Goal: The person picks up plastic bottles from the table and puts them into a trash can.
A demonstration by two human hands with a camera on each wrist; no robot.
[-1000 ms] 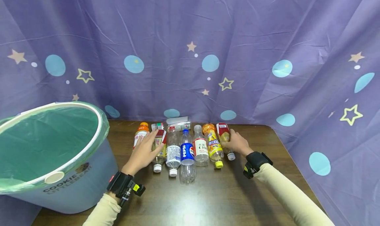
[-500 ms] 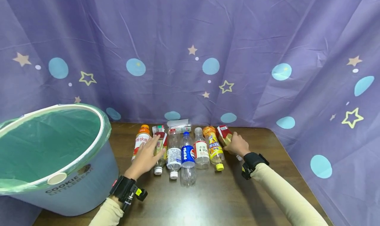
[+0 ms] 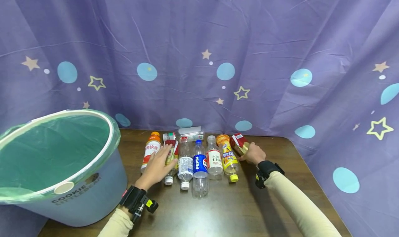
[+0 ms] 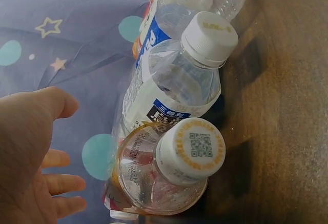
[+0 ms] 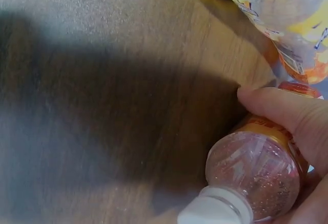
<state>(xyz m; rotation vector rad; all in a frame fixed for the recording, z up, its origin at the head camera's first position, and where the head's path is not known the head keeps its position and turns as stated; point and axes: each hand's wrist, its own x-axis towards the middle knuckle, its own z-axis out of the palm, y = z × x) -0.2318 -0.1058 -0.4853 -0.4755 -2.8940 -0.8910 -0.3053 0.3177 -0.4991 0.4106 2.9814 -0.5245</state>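
Observation:
My right hand (image 3: pixel 255 154) grips a clear plastic bottle (image 5: pixel 253 167) with a red-and-gold label and white cap, at the right end of a row of lying bottles. In the right wrist view its thumb lies along the bottle's side. Fingers extended, my left hand (image 3: pixel 158 166) hovers at the left end of the row. It partly covers a similar red-labelled bottle (image 3: pixel 168 180), whose white QR-code cap (image 4: pixel 200 147) shows in the left wrist view. Beside that hand lie an orange-capped bottle (image 3: pixel 151 151) and a clear white-capped bottle (image 3: pixel 185 167).
Between the hands lie a Pepsi bottle (image 3: pixel 200 162), a red-and-white labelled bottle (image 3: pixel 214 161) and a yellow-capped bottle (image 3: pixel 229 158). Cans (image 3: pixel 194 136) lie behind. A large bin (image 3: pixel 93 195) with a green liner stands left. A purple curtain (image 3: pixel 199 74) hangs behind the table (image 3: pixel 237 209).
The right hand has closed round the red-labelled bottle and turned it, so it slants away from the yellow-capped bottle. The left hand has stayed over the left bottles. The head view has shifted slightly.

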